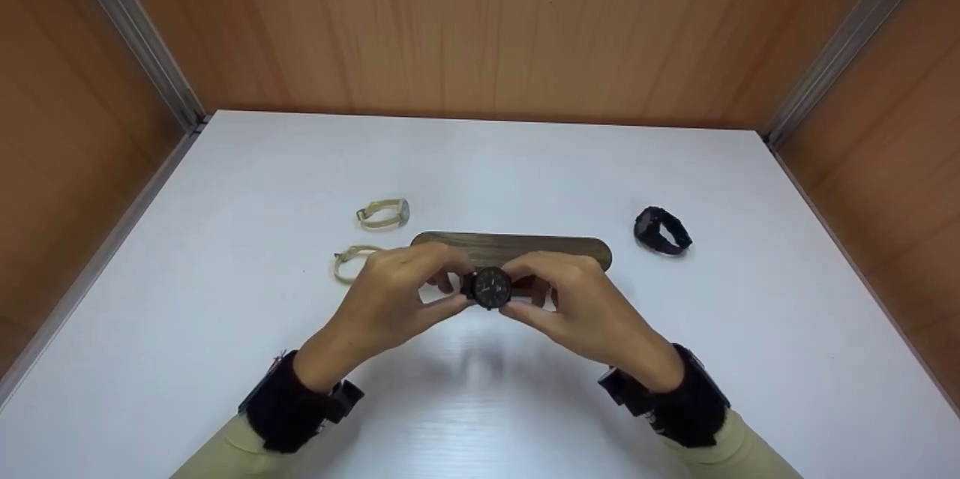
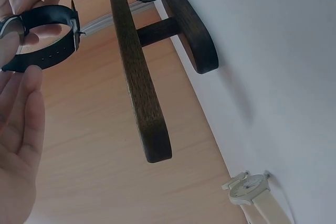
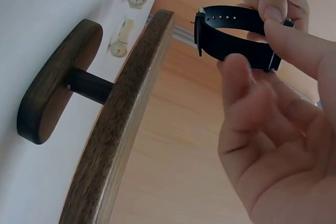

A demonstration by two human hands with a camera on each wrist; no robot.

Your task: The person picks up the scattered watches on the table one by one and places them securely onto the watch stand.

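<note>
While both hands, left (image 1: 390,299) and right (image 1: 577,306), pinch the buckled black round-faced leather-strap watch (image 1: 491,287), the dark wooden T-bar stand (image 1: 517,248) lies just behind, crosswise.

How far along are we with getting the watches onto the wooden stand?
Done: nothing hangs on the wooden stand; its bar shows bare in both wrist views. In hand: the left hand and right hand pinch the black watch just in front of the stand, strap buckled into a loop. Left: that watch, two beige watches and another black watch lying on the table.
</note>
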